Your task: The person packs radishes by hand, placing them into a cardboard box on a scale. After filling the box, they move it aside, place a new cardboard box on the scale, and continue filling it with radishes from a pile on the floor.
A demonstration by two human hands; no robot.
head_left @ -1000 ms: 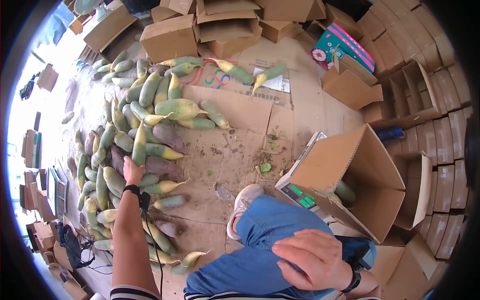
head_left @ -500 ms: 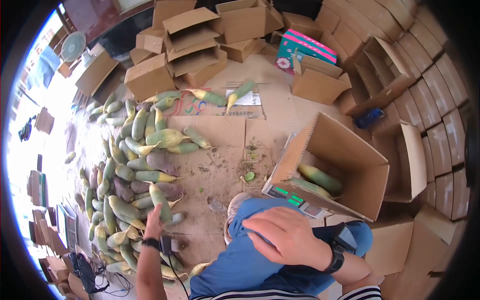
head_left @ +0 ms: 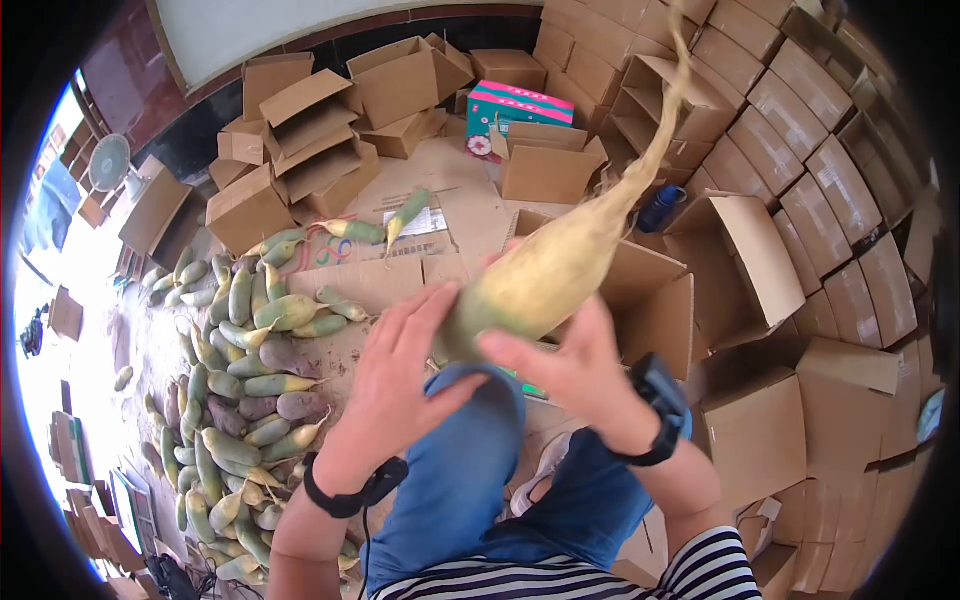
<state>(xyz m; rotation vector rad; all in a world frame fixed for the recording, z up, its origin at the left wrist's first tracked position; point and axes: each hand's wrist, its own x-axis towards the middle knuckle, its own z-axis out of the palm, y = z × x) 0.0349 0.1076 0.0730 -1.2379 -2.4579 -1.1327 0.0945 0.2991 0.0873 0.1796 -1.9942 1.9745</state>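
Note:
A large radish (head_left: pixel 545 270), green at its lower end and yellowish towards its long thin root, is held up in front of me. My right hand (head_left: pixel 575 370) grips it from the right, fingers partly behind it. My left hand (head_left: pixel 400 370) is at its green end, thumb apart from the fingers; whether it bears any weight is unclear. Behind the radish stands an open cardboard box (head_left: pixel 665 310), partly hidden. A pile of green and purplish radishes (head_left: pixel 235 450) covers the floor at the left.
Open cartons (head_left: pixel 310 140) stand at the back, beside a teal and pink box (head_left: pixel 520 105). Stacked closed cartons (head_left: pixel 800 150) line the right side. A blue bottle (head_left: pixel 660 210) stands near an open carton (head_left: pixel 740 260). A fan (head_left: pixel 110 163) is at the far left.
My left hand has come from the pile to the middle. A radish is now raised between my hands, and my right hand has closed on it. The view has shifted.

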